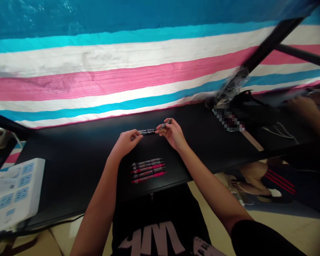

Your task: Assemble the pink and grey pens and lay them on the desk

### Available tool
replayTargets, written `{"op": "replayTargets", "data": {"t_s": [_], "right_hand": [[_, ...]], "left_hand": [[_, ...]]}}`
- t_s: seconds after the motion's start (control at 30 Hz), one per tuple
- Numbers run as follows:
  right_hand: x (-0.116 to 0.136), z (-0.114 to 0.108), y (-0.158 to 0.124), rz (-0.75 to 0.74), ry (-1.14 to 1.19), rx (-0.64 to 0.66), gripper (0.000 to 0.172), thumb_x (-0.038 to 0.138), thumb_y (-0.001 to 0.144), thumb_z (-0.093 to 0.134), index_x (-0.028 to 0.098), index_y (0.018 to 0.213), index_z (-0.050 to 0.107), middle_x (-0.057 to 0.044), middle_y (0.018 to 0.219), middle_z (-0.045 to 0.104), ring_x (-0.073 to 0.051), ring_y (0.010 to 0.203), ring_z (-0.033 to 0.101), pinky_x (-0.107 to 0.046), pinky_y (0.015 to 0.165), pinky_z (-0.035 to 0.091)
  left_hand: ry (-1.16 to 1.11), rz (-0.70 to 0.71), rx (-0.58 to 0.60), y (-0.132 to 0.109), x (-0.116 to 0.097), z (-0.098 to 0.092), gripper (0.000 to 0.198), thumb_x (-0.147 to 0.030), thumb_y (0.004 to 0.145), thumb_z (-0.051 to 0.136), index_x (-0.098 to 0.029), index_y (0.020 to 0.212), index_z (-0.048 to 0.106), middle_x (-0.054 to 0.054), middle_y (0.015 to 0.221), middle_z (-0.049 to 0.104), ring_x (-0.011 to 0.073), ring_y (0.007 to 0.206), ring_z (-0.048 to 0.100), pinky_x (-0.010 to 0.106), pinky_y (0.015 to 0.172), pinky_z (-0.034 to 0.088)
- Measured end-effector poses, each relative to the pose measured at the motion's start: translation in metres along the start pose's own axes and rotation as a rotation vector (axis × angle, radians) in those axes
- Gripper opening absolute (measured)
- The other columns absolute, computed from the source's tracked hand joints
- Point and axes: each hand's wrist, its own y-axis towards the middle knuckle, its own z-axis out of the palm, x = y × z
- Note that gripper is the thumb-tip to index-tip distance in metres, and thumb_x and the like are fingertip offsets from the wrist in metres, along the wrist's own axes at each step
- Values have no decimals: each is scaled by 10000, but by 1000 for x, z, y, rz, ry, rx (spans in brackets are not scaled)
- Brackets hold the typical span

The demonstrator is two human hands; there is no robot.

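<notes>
Both hands up over the black table, mid-depth. Left hand closed round one end of a dark pen, right hand pinching the other end, fingers curled; the pen is horizontal between them, just above the surface. 4 more pens lie in a tight row nearer the body, close to the near table edge, well clear of both hands. Open black surface to the left and far side up to the striped cloth. White power strip at the far-left near edge. Right side is cluttered: black frame bar, cables, another person's arm.
</notes>
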Motion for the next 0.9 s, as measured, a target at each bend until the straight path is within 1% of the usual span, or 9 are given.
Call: {"op": "replayTargets", "data": {"t_s": [0.07,0.13,0.23,0.4,0.47,0.57,0.77,0.83,0.9], "right_hand": [[-2,0,1,-2,-10,12,208,302,784,541,258,933,404,21,711,644,-183,655,656,-293,607,476],[-5,2,1,20,-25,75,177,269,761,541,252,871,404,56,629,516,-146,553,543,-280,565,434],[-10,6,-2,68,-111,199,191,276,758,627,237,884,489,72,665,448,-93,506,389,-253,514,350],[-17,9,-6,1,-299,223,230,355,773,733,204,895,610,18,796,585,-94,587,457,-255,544,389],[-18,7,-5,-34,-288,227,216,353,787,735,195,893,634,-14,889,650,-92,600,472,-260,555,405],[-18,4,-3,-58,-209,225,212,352,794,750,187,869,639,-54,1005,710,-84,594,457,-266,553,400],[-19,1,1,-62,-191,183,238,358,773,788,182,880,669,-54,863,729,-109,595,475,-269,551,385],[-19,-1,2,-69,-263,162,222,354,770,780,177,860,681,-48,836,722,-113,589,487,-275,568,399],[-17,-4,3,-115,-424,114,198,354,789,745,171,853,702,-46,831,722,-125,608,513,-284,603,418]], "left_hand": [[-2,1,-3,0,0,0,256,-413,936,613,-185,880,713,23,755,698,153,648,571,276,628,420],[-2,8,-1,0,0,0,247,-408,930,621,-185,887,717,19,753,693,152,649,566,274,631,421],[-13,20,12,0,-2,2,231,-390,931,620,-194,967,736,5,745,677,147,638,554,269,627,423],[-18,66,34,0,-2,7,253,-350,931,609,-197,1051,771,25,808,698,151,661,572,278,672,450],[-11,88,35,0,-2,7,262,-332,928,599,-193,1061,776,35,840,711,153,670,574,282,680,453],[0,80,24,0,-2,5,241,-318,911,599,-179,992,778,36,798,705,155,653,562,279,653,439],[-5,39,26,-1,-4,3,213,-309,899,595,-164,928,748,24,726,676,144,615,530,268,612,406],[2,34,32,-1,-5,3,214,-336,902,608,-166,906,739,22,723,676,143,619,533,269,619,407],[24,25,33,0,-5,3,242,-379,911,620,-170,862,732,19,709,672,146,624,539,273,631,410]]}}
